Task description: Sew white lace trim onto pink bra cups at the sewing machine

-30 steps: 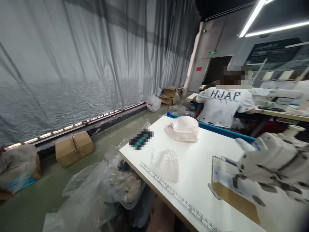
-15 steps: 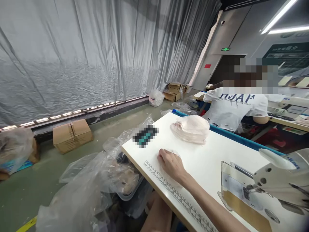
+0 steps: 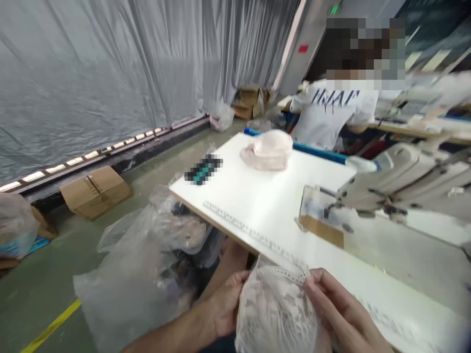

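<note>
A piece of white lace fabric (image 3: 277, 309) with a patterned, dotted edge hangs in front of me at the near edge of the table. My left hand (image 3: 230, 301) grips its left side, thumb and fingers pinched together. On the other side, my right hand (image 3: 336, 306) pinches the upper right edge between thumb and fingers. The lower part of the fabric runs out of view. Farther back on the white table (image 3: 235, 181) sits a stack of pale pink moulded fabric cups (image 3: 268, 149). Printed ruler marks (image 3: 243, 225) run along the table's edge.
A sewing machine (image 3: 390, 189) stands on the right. A blurred-out dark and teal object (image 3: 203, 169) lies at the far left corner. Plastic bags (image 3: 136, 274) and a cardboard box (image 3: 94, 191) are on the floor. A co-worker in a white shirt (image 3: 327, 113) sits ahead.
The hand that rested on the tabletop has drawn back to the near edge. Both hands now hold the lace fabric there. The view has turned down and to the right.
</note>
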The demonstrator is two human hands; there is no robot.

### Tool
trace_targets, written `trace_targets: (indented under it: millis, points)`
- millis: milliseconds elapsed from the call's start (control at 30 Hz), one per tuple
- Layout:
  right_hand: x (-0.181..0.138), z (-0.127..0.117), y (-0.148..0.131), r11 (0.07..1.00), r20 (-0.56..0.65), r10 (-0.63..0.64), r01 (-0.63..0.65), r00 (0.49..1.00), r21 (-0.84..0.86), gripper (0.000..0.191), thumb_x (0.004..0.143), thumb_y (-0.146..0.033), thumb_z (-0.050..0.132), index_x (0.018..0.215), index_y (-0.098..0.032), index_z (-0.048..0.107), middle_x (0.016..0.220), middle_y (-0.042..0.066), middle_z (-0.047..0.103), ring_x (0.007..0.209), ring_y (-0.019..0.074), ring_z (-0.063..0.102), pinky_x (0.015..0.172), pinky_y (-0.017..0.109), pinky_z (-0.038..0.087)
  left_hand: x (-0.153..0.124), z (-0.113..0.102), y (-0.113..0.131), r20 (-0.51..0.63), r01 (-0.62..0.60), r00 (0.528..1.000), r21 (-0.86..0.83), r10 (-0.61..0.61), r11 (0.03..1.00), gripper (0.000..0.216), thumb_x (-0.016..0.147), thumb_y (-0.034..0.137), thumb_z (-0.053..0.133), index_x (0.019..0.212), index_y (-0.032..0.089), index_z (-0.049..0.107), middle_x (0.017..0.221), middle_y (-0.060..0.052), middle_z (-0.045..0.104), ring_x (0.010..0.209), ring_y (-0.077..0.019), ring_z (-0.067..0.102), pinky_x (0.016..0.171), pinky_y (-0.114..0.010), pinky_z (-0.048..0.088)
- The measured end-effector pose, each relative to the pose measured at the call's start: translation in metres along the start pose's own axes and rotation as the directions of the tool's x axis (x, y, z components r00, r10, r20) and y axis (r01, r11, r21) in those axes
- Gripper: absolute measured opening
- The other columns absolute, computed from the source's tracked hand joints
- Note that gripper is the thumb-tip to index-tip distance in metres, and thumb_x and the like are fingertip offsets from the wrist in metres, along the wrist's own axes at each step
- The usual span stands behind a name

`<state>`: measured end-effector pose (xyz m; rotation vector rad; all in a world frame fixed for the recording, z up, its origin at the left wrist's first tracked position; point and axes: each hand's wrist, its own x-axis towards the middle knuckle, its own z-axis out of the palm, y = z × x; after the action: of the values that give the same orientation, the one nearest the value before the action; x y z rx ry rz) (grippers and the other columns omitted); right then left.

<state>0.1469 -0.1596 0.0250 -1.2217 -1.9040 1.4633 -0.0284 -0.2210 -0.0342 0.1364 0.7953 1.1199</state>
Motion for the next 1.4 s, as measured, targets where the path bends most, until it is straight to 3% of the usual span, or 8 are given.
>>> trace_targets:
  millis: [100, 233, 333, 400, 633, 833, 1167, 1400]
  points:
    - [-0.039, -0.01, 0.033, 0.978, 0.002, -0.029, 0.029, 1.0, -0.206, 0.023, 0.09, -0.046, 0.045, 0.095, -0.024, 0.05, 0.079, 0.004, 0.058, 0.07, 0.0183, 0.059, 0.058, 0.025, 0.051, -0.019, -0.004, -0.021, -0.138, 0.069, 0.988, -0.049, -0.076, 0.996, 0.041, 0.044, 0.023, 0.086, 0.079, 0.012, 0.07, 0.067, -0.002, 0.066, 0.06, -0.0124, 0.059, 0.065, -0.025, 0.045]
    - [-0.066, -0.003, 0.043, 0.81, 0.099, -0.294, 0.303, 0.951, -0.503, 0.045, 0.086, -0.039, 0.056, 0.126, -0.024, 0.043, 0.123, 0.014, 0.052, 0.107, 0.0281, 0.054, 0.079, 0.036, 0.05, -0.033, 0.0, -0.045, -0.153, 0.259, 0.956, 0.04, -0.25, 0.965, 0.043, 0.043, 0.029, 0.087, 0.077, 0.01, 0.068, 0.062, -0.001, 0.063, 0.054, -0.0104, 0.055, 0.057, -0.024, 0.041]
    - [-0.065, 0.017, 0.035, 0.725, 0.384, -0.375, 0.525, 0.844, -0.446, 0.031, 0.088, -0.027, 0.054, 0.119, -0.026, 0.051, 0.12, 0.009, 0.055, 0.11, 0.0272, 0.05, 0.087, 0.041, 0.044, -0.034, 0.009, -0.057, -0.076, 0.318, 0.947, 0.097, -0.312, 0.943, 0.037, 0.053, 0.034, 0.083, 0.075, 0.01, 0.068, 0.058, 0.0, 0.06, 0.053, -0.0089, 0.052, 0.057, -0.023, 0.039]
    - [-0.061, 0.025, 0.032, 0.755, 0.435, -0.388, 0.55, 0.813, -0.356, 0.02, 0.09, -0.017, 0.047, 0.106, -0.025, 0.057, 0.105, 0.007, 0.061, 0.099, 0.0243, 0.054, 0.084, 0.041, 0.043, -0.033, 0.011, -0.061, -0.041, 0.323, 0.946, 0.142, -0.321, 0.936, 0.034, 0.053, 0.033, 0.083, 0.073, 0.01, 0.067, 0.057, 0.002, 0.058, 0.052, -0.0075, 0.05, 0.057, -0.022, 0.038]
    - [-0.059, 0.003, 0.033, 0.929, 0.43, -0.264, 0.348, 0.863, -0.128, 0.014, 0.095, -0.021, 0.04, 0.097, -0.023, 0.054, 0.088, 0.003, 0.063, 0.081, 0.0163, 0.057, 0.07, 0.026, 0.043, -0.029, 0.0, -0.042, -0.14, 0.292, 0.956, 0.393, -0.258, 0.872, 0.055, 0.056, 0.046, 0.08, 0.097, 0.012, 0.067, 0.078, -0.002, 0.063, 0.067, -0.0088, 0.053, 0.066, -0.022, 0.039]
    - [-0.039, 0.009, 0.047, 0.944, 0.333, -0.088, 0.185, 0.939, -0.272, 0.028, 0.095, -0.036, 0.039, 0.08, -0.02, 0.056, 0.062, -0.001, 0.051, 0.05, 0.0109, 0.041, 0.046, 0.021, 0.028, -0.024, 0.012, -0.015, 0.101, 0.221, 0.942, 0.533, -0.32, 0.817, 0.038, 0.076, 0.038, 0.067, 0.104, 0.013, 0.068, 0.084, -0.006, 0.066, 0.076, -0.0127, 0.057, 0.075, -0.025, 0.041]
    - [-0.023, 0.017, 0.052, 0.935, 0.232, -0.047, 0.125, 0.972, -0.333, 0.042, 0.092, -0.045, 0.039, 0.059, -0.02, 0.038, 0.051, -0.005, 0.031, 0.046, 0.0084, 0.026, 0.045, 0.023, 0.017, -0.019, 0.016, 0.0, 0.089, 0.228, 0.944, 0.517, -0.317, 0.825, 0.028, 0.071, 0.017, 0.06, 0.096, 0.012, 0.072, 0.077, -0.006, 0.067, 0.069, -0.0104, 0.055, 0.072, -0.022, 0.042]
    - [-0.019, 0.021, 0.05, 0.927, 0.24, -0.081, 0.162, 0.967, -0.339, 0.036, 0.092, -0.037, 0.038, 0.06, -0.02, 0.032, 0.05, -0.005, 0.029, 0.045, 0.0086, 0.027, 0.046, 0.024, 0.017, -0.024, 0.013, 0.004, 0.182, 0.148, 0.948, 0.479, -0.262, 0.865, 0.032, 0.078, 0.031, 0.063, 0.102, 0.01, 0.069, 0.083, -0.008, 0.067, 0.075, -0.0131, 0.058, 0.076, -0.024, 0.044]
